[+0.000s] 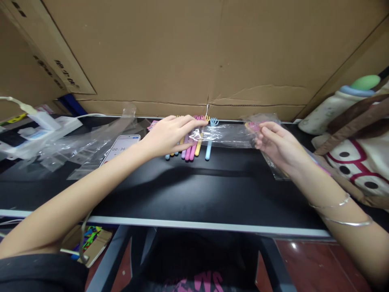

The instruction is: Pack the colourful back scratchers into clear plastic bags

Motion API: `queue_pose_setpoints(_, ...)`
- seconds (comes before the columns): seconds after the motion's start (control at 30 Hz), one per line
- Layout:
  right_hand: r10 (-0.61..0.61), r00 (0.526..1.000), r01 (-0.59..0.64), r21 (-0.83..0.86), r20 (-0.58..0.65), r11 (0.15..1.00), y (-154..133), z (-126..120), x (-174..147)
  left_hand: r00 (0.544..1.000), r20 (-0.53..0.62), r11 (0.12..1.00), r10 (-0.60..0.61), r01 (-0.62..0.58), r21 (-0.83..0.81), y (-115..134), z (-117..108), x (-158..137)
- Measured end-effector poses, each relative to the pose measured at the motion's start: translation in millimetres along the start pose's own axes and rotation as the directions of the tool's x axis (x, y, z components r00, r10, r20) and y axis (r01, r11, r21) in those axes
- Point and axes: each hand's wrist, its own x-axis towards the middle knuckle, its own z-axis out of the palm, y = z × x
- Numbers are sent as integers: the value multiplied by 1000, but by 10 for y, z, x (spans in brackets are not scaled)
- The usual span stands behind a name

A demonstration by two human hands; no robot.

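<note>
My left hand (174, 134) reaches over a row of small back scratchers, its thumb and fingers at the left end of a clear plastic bag (226, 136). The bag stretches across to my right hand (276, 142), which pinches its other end. Under the bag lie a blue back scratcher (209, 148), a yellow back scratcher (198, 147) and several pink and purple ones, partly covered by my left hand. Something pink shows at my right fingertips; whether it is inside the bag I cannot tell. More clear packaging (278, 172) lies beneath my right hand.
Several empty clear bags (91, 140) and a phone (121, 146) showing a timer lie left on the black table (194, 190). A power strip (45, 132) stands further left. A bottle (334, 103) and a cloth bag (364, 162) are at right. Cardboard (182, 52) walls the back.
</note>
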Motion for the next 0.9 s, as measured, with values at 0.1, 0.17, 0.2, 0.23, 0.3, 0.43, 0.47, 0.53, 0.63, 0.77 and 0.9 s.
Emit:
queue_pose_setpoints(0.1, 50, 999, -50, -26, -10, 998, 58, 0, 15, 998, 62, 999, -15, 17, -39, 1, 13, -35)
queue_pose_setpoints(0.17, 91, 996, -91, -34, -6, 995, 120, 23, 20, 995, 104, 997, -3, 10, -73, -8, 29, -71)
queue_pose_setpoints(0.2, 104, 995, -104, -31, -5, 994, 153, 36, 22, 993, 120, 996, 13, -2, -91, -15, 39, -92)
queue_pose_setpoints(0.23, 112, 994, -112, -26, -2, 993, 186, 50, 24, 991, 133, 994, 29, -14, -106, -24, 52, -113)
queue_pose_setpoints(0.3, 121, 993, -121, -6, 6, 993, 244, 76, 29, 986, 158, 990, 54, -32, -136, -43, 81, -155)
queue_pose_setpoints(0.43, 154, 987, -155, 36, 47, 987, 328, 116, 35, 976, 210, 980, 59, -17, -197, -82, 143, -223)
queue_pose_setpoints(0.47, 168, 984, -171, 42, 58, 984, 344, 123, 36, 973, 221, 978, 60, -12, -210, -88, 156, -237)
queue_pose_setpoints(0.53, 198, 978, -202, 55, 71, 978, 369, 134, 36, 967, 248, 974, 59, -2, -226, -92, 173, -262)
queue_pose_setpoints(0.63, 217, 972, -224, 87, 84, 971, 380, 146, 28, 959, 281, 973, 48, 19, -229, -81, 175, -294)
queue_pose_setpoints(0.77, 219, 972, -226, 75, 91, 971, 325, 175, -10, 954, 298, 978, 44, 20, -208, -69, 152, -322)
queue_pose_setpoints(0.9, 214, 973, -219, 61, 85, 974, 239, 205, -60, 954, 297, 979, 42, 21, -204, -86, 137, -340)
